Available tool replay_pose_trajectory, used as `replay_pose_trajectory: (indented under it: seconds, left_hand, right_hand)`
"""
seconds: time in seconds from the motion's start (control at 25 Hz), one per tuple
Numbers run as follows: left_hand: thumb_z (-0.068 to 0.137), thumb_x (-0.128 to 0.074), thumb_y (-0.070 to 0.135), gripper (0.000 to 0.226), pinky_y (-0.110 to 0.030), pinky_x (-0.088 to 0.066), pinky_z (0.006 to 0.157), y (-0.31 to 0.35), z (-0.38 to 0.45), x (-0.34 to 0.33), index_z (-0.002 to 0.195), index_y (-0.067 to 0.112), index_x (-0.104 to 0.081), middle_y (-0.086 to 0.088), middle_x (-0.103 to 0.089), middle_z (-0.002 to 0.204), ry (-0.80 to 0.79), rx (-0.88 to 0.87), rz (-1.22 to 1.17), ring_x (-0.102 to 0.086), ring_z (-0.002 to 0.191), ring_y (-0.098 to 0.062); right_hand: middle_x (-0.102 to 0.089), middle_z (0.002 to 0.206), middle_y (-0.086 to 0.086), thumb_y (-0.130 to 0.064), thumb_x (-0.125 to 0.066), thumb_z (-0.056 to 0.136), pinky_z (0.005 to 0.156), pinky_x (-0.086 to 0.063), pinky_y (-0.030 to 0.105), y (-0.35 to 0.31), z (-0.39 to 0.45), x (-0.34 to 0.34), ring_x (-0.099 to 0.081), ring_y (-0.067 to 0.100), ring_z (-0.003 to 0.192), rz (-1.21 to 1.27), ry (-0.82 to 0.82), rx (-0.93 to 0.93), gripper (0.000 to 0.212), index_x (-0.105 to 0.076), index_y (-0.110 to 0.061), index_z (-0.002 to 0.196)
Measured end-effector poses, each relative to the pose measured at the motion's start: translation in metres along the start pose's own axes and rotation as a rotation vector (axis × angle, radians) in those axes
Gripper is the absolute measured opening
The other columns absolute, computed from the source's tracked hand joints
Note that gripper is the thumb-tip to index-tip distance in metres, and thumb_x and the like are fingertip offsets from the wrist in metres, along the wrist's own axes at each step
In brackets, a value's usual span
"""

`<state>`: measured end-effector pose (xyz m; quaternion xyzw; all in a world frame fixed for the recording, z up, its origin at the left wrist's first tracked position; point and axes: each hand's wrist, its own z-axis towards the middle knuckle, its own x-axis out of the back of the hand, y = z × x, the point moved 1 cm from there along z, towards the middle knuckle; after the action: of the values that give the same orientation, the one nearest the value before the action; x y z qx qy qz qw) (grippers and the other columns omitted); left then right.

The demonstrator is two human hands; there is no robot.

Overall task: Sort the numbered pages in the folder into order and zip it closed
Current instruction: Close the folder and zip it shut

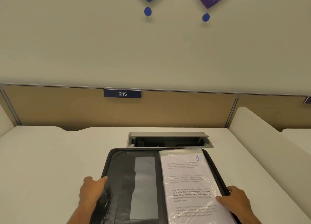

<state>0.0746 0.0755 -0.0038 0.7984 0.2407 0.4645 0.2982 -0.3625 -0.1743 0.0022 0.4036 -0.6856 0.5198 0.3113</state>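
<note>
The black folder lay open flat on the white worktop, just in front of a recessed cable box. Its right half held a plastic-sleeved page marked 1. The left hand gripped the folder's left edge, thumb on the inner cover. The right hand held the right edge, thumb resting on the page. A sign reading 215 hung on the partition behind.
</note>
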Motion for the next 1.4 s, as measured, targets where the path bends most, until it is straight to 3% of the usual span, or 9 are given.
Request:
replay_pose_trajectory:
  seconds: [0.12,0.32,0.48,0.56,0.72,0.96,1.12,1.24,1.4]
  left_hand:
    - [0.086,-0.069,0.036,0.04,-0.052,-0.051,0.095,-0.001,0.01,-0.002,0.102,-0.001,-0.067,-0.02,-0.069,0.104,-0.069,0.041,-0.173,-0.062,0.094,-0.039]
    - [0.092,-0.059,0.009,0.017,-0.049,-0.053,0.093,0.013,0.003,0.015,0.086,0.0,-0.072,-0.022,-0.071,0.097,-0.174,0.113,-0.392,-0.065,0.091,-0.04]
    - [0.092,-0.061,0.002,0.008,-0.038,-0.048,0.075,0.051,-0.021,0.051,0.095,0.0,-0.068,-0.017,-0.068,0.101,-0.21,0.053,-0.453,-0.061,0.094,-0.034]
    - [0.092,-0.062,0.003,0.01,-0.036,-0.049,0.067,0.08,-0.038,0.066,0.1,0.002,-0.068,-0.016,-0.068,0.102,-0.253,-0.037,-0.466,-0.063,0.091,-0.03]
    - [0.089,-0.069,0.007,0.016,-0.034,-0.055,0.066,0.136,-0.081,0.069,0.103,0.0,-0.068,-0.02,-0.073,0.102,-0.378,-0.282,-0.52,-0.069,0.083,-0.03]
    - [0.1,-0.054,0.012,0.022,-0.037,-0.056,0.078,0.176,-0.153,0.015,0.115,0.012,-0.07,-0.013,-0.074,0.109,-0.673,-0.538,-0.546,-0.071,0.092,-0.026]
    - [0.1,-0.056,0.012,0.028,-0.028,-0.054,0.082,0.168,-0.166,-0.025,0.122,0.025,-0.067,0.005,-0.073,0.112,-0.743,-0.657,-0.439,-0.068,0.101,-0.011]
    - [0.099,-0.06,0.027,0.039,-0.009,-0.045,0.087,0.137,-0.154,-0.06,0.138,0.027,-0.056,0.012,-0.063,0.128,-0.656,-0.798,-0.095,-0.06,0.112,0.0]
    - [0.088,-0.057,0.064,0.073,-0.031,-0.034,0.115,0.085,-0.13,-0.103,0.15,0.029,-0.042,0.005,-0.043,0.155,-0.58,-0.863,0.343,-0.04,0.141,-0.013]
  right_hand:
    - [-0.062,0.105,0.003,-0.044,-0.084,0.066,0.078,-0.052,0.033,-0.001,0.001,-0.002,-0.063,0.024,0.091,0.031,-0.009,0.012,0.067,-0.061,-0.016,0.123]
    - [-0.064,0.108,0.004,-0.043,-0.085,0.066,0.08,-0.053,0.034,-0.002,0.0,-0.002,-0.064,0.025,0.093,0.031,-0.014,-0.005,0.069,-0.06,-0.015,0.124]
    - [-0.058,0.107,0.003,-0.051,-0.076,0.058,0.088,-0.054,0.038,-0.015,-0.003,0.005,-0.06,0.025,0.096,-0.119,-0.078,-0.061,0.07,-0.059,-0.018,0.118]
    - [-0.053,0.123,0.005,-0.055,-0.074,0.071,0.094,-0.051,0.042,-0.045,-0.015,0.011,-0.057,0.027,0.111,-0.172,-0.033,0.024,0.073,-0.052,-0.018,0.131]
    - [-0.064,0.114,0.001,-0.036,-0.07,0.092,0.073,-0.055,0.024,-0.142,-0.072,0.024,-0.064,0.015,0.096,0.339,-0.054,0.417,0.041,-0.061,-0.016,0.127]
    - [-0.073,0.078,0.005,-0.049,-0.069,0.088,0.057,-0.059,0.034,-0.233,-0.143,0.055,-0.07,0.023,0.064,0.654,-0.299,0.648,0.031,-0.074,-0.019,0.095]
    - [-0.075,0.072,0.004,-0.02,-0.08,0.08,0.05,-0.054,0.022,-0.227,-0.136,0.082,-0.072,0.013,0.063,0.507,-0.156,0.67,0.016,-0.076,-0.016,0.095]
    - [-0.075,0.075,0.004,-0.015,-0.075,0.081,0.052,-0.05,0.023,-0.203,-0.104,0.105,-0.069,0.016,0.068,0.234,0.005,0.564,0.003,-0.077,-0.015,0.081]
    - [-0.067,0.075,0.003,-0.023,-0.063,0.088,0.054,-0.039,0.026,-0.149,-0.058,0.115,-0.063,0.02,0.071,-0.133,0.047,0.365,0.019,-0.064,-0.018,0.07]
